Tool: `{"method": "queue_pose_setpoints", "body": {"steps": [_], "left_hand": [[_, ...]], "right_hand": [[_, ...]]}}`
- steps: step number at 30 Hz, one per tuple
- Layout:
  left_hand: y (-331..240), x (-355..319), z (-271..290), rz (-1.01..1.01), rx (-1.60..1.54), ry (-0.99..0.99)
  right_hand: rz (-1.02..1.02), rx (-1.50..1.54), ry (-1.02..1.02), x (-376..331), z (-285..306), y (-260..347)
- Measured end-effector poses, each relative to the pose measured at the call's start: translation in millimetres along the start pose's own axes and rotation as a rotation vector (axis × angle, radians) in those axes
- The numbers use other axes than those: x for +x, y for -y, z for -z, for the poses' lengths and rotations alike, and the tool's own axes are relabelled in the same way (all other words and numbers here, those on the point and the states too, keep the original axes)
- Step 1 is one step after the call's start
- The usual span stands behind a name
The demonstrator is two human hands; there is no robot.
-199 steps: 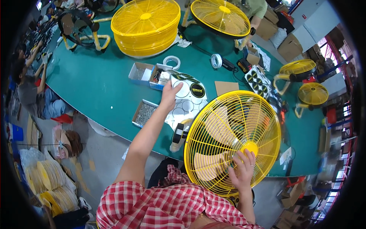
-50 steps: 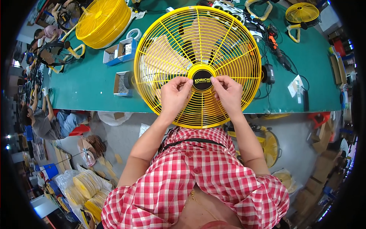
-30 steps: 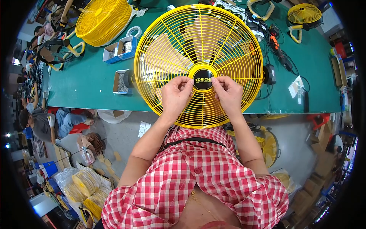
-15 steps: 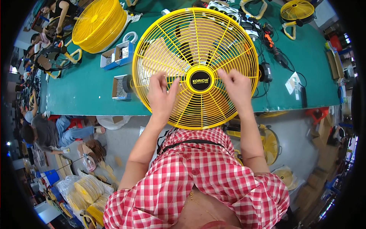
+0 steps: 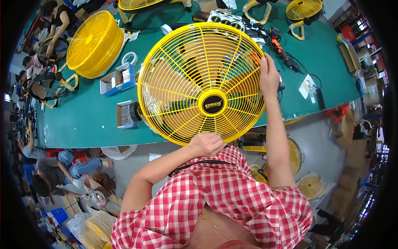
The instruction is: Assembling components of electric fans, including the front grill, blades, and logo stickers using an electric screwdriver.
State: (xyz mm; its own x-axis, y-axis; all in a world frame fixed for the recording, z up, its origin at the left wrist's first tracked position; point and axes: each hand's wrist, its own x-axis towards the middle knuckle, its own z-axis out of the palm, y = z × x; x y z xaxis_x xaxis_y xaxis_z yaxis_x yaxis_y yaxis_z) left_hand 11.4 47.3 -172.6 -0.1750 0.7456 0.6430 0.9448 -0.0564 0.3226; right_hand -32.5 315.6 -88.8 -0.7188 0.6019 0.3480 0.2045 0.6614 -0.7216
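Left hand (image 5: 206, 144) curled shut around the near rim of the round yellow wire fan guard (image 5: 202, 83), knuckles up, just above the red-and-white checked shirt (image 5: 215, 199). Right hand (image 5: 268, 78) wrapped over the guard's right rim, fingers folded behind the wires, thumb on the front. Guard held upright between both hands, face toward the camera, over the near edge of the green worktable (image 5: 83, 120). Black round hub cap (image 5: 213, 104) at the centre of the guard, spokes fanning out from it. Pale fan blades visible through the wires.

Just left of the guard on the table, a small open cardboard box of screws (image 5: 123, 113), with a black round part touching its right side. Farther left, two more open cardboard boxes (image 5: 117, 78) side by side. Beyond those, a tall stack of yellow wire fan guards (image 5: 94, 43) lying on its side. At the far right corner, a small yellow floor fan on a curved stand (image 5: 304, 11). Black cables and tools (image 5: 280, 47) just beyond the right hand. Below the table's near edge, right of the body, more yellow fan parts (image 5: 290, 155) on the grey floor. At far left, seated people at work beside the table.
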Motion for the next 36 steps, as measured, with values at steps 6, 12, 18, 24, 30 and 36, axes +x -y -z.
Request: {"method": "queue_pose_setpoints", "body": {"steps": [6, 12, 18, 24, 30, 36], "left_hand": [[26, -24, -31, -0.070, 0.151, -0.003], [18, -6, 7, 0.093, -0.072, -0.143], [97, 76, 167, 0.538, 0.610, -0.599], [159, 92, 172, 1.164, -0.050, -0.108], [200, 89, 155, 1.432, -0.342, 0.094], [202, 91, 157, 1.509, -0.398, 0.067]], "right_hand": [[0.235, 0.190, -0.177, -22, 5, -12], [0.322, 0.329, 0.101, 12, 18, 5], [0.236, 0.297, 0.304, 26, 24, 9], [0.037, 0.201, 0.419, 48, 4, -19], [-0.170, 0.103, 0.635, 73, -27, -41], [-0.229, 0.151, 0.569, 69, -30, -29]]}}
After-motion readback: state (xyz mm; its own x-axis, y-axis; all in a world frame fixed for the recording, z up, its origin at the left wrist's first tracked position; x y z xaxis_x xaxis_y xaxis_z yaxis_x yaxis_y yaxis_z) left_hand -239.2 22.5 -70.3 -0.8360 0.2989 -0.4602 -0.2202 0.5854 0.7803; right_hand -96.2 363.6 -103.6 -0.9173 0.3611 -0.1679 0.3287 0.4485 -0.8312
